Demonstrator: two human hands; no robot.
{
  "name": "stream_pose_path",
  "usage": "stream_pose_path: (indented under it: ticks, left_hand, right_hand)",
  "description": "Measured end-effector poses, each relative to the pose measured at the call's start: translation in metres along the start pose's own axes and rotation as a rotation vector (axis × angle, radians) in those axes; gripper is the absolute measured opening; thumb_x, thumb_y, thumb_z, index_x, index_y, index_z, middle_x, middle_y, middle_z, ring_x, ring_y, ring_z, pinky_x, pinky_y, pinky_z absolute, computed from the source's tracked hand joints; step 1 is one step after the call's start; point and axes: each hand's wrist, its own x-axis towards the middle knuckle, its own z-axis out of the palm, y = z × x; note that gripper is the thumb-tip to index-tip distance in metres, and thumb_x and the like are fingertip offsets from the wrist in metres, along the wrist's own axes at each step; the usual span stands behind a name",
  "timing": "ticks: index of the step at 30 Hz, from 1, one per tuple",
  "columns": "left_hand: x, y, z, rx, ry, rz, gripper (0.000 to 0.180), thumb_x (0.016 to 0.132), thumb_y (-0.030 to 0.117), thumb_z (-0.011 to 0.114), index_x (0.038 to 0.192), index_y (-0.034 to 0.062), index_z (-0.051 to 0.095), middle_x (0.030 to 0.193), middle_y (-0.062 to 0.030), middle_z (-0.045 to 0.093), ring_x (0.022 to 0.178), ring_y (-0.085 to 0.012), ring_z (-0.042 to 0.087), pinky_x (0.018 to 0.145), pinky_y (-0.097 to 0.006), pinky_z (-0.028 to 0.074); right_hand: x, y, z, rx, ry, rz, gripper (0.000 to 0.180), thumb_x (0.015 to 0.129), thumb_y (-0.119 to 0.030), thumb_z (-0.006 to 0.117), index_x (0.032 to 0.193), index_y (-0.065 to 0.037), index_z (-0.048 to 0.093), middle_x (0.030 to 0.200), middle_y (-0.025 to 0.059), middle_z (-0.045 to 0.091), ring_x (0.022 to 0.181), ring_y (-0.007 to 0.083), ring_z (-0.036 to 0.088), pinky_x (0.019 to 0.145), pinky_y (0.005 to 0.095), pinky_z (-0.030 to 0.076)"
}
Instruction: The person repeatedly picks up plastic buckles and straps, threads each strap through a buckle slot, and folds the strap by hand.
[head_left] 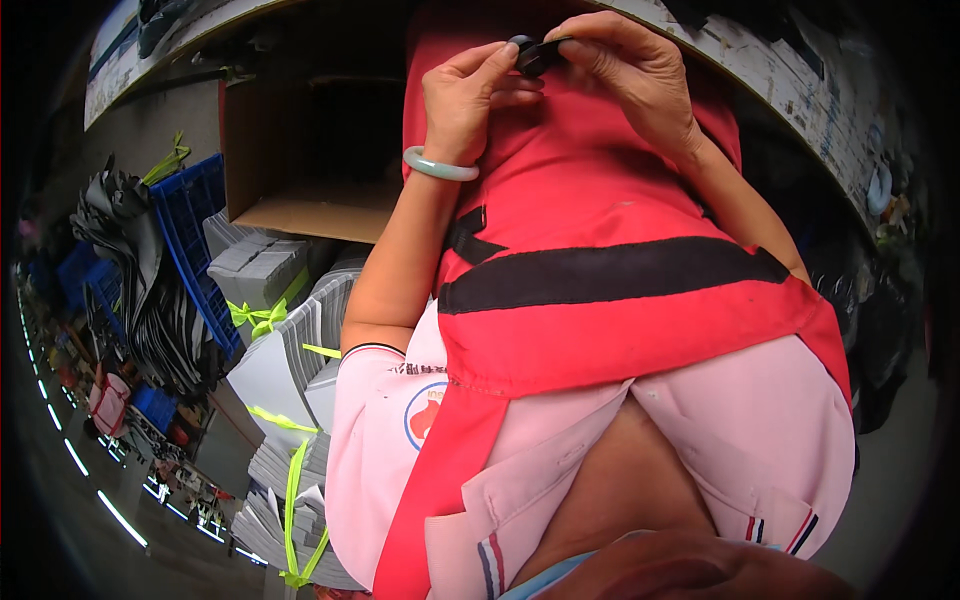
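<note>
My left hand (470,95), with a pale green bangle (440,166) on its wrist, and my right hand (635,65) meet at the top of the view. Together they pinch a small black part (530,52) between fingertips and thumbs. The part is held over my red apron (600,190), which has a black strap (610,272) across it. A pink shirt shows below the apron. What the black part is I cannot tell.
An open cardboard box (300,150) lies at the upper left. Beside it stand a blue crate (195,230) and black sheets (140,270). Grey stacks tied with yellow-green ribbon (290,390) fill the left side. A table edge (790,90) curves along the upper right.
</note>
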Motion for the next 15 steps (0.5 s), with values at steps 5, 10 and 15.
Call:
stream_pose_path:
  ticks: [5, 10, 15]
  left_hand:
    - [-0.003, -0.001, 0.006, 0.046, 0.061, 0.111, 0.026, 0.092, 0.009, 0.064, 0.111, -0.0089, 0.062, 0.095, -0.0171, 0.069, 0.08, -0.0236, 0.071, 0.072, -0.032, 0.061]
    - [-0.009, -0.006, 0.011, 0.153, 0.06, 0.27, 0.019, 0.089, 0.004, 0.066, 0.105, -0.0061, 0.067, 0.097, -0.0135, 0.07, 0.082, -0.0175, 0.069, 0.074, -0.028, 0.059]
    - [-0.004, -0.006, 0.001, 0.184, -0.044, 0.406, 0.018, 0.086, -0.003, 0.067, 0.104, -0.003, 0.069, 0.097, -0.0071, 0.069, 0.089, -0.0139, 0.066, 0.079, -0.024, 0.055]
  right_hand:
    - [0.001, 0.003, 0.0, -0.064, -0.002, 0.47, 0.019, 0.091, -0.014, 0.066, 0.105, -0.002, 0.064, 0.076, 0.0001, 0.062, 0.056, 0.0038, 0.054, 0.049, 0.0178, 0.043]
    - [0.0, 0.012, -0.004, -0.06, -0.044, 0.508, 0.032, 0.092, -0.015, 0.064, 0.12, -0.001, 0.054, 0.074, 0.0005, 0.06, 0.059, 0.0048, 0.058, 0.05, 0.0181, 0.046]
    - [0.001, 0.004, 0.003, 0.138, 0.03, 0.416, 0.031, 0.095, -0.02, 0.061, 0.119, -0.002, 0.055, 0.079, 0.0017, 0.059, 0.064, 0.0058, 0.061, 0.052, 0.0172, 0.05]
